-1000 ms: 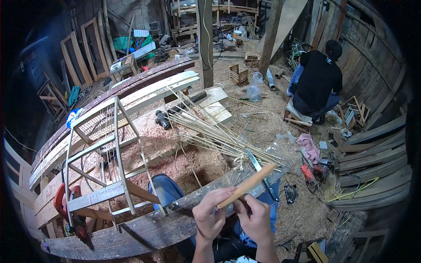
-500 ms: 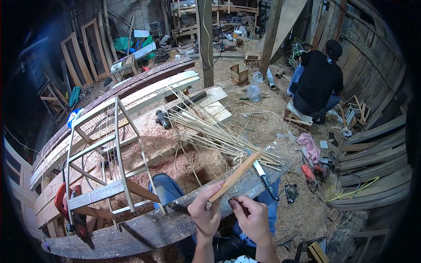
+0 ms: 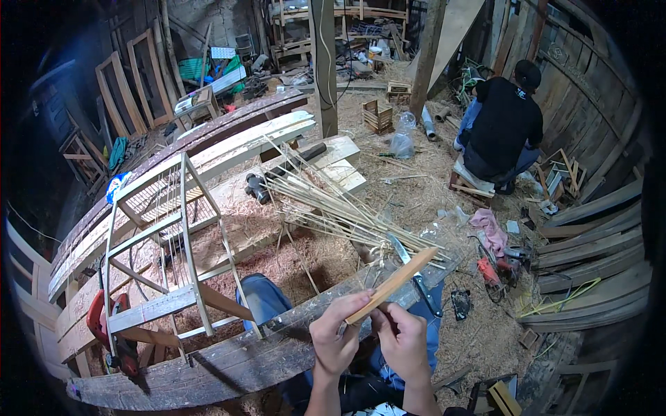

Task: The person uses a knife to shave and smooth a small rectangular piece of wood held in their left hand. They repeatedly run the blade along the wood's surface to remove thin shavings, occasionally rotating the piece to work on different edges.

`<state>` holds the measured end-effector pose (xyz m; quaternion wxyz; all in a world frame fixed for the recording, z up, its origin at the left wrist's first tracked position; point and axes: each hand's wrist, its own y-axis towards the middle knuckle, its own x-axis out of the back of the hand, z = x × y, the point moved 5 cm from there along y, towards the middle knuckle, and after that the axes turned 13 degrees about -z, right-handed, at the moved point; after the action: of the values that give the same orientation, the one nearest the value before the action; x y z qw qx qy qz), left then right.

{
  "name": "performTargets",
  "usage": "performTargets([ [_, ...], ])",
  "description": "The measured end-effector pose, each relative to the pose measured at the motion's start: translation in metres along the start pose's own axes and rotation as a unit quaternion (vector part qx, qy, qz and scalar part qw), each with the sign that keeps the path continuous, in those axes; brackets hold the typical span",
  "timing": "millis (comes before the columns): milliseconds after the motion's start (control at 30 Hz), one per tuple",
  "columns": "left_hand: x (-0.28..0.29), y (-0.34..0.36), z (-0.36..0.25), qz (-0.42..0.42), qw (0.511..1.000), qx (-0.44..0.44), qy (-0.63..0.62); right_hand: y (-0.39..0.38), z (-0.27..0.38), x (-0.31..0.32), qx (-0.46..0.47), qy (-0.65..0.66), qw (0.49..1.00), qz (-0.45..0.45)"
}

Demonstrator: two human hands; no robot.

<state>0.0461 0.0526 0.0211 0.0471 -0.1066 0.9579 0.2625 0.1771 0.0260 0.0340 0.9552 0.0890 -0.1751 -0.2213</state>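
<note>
A flat wooden strip [image 3: 395,283] slants up and away to the right, its near end gripped by my left hand [image 3: 335,336], fingers closed around it. My right hand [image 3: 404,340] is pinched just beneath the strip; whatever lies between its fingertips is too small to make out. Behind the strip, a knife [image 3: 424,295] with a black handle and pale blade rests across the dark plank [image 3: 270,360] over my knees. Beyond it lies a loose bundle of thin sticks [image 3: 326,208]. Left of my hands stands a wooden frame [image 3: 184,229] strung with thin rods.
A red power tool [image 3: 111,326] sits by the frame's near corner. A hammer-like tool [image 3: 257,187] lies among shavings. At right are a pink cloth [image 3: 489,232], a red tool [image 3: 488,272] and stacked curved boards [image 3: 590,260]. A person in black [image 3: 505,125] sits farther back.
Both hands and the wooden strip have shifted a little to the right. My right fingertips have come up closer against the strip. The knife and frame stay put.
</note>
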Motion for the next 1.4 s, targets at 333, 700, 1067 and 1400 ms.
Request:
performTargets([
  [333, 0.0, 0.001, -0.004, -0.007, 1.0, -0.012, 0.008, 0.005, 0.007, -0.002, 0.035, -0.044, 0.998, -0.012],
  [700, 0.012, -0.001, 0.0, -0.094, 0.995, 0.001, 0.016, 0.001, 0.018, -0.008, 0.131, -0.12, 0.984, 0.01],
  [1067, 0.014, 0.002, 0.005, -0.094, 0.993, 0.065, 0.009, 0.008, 0.02, -0.005, 0.194, -0.137, 0.971, -0.006],
  [1400, 0.021, 0.002, 0.005, -0.082, 0.995, 0.061, 0.008, 0.01, 0.026, -0.003, 0.247, -0.141, 0.958, 0.028],
])
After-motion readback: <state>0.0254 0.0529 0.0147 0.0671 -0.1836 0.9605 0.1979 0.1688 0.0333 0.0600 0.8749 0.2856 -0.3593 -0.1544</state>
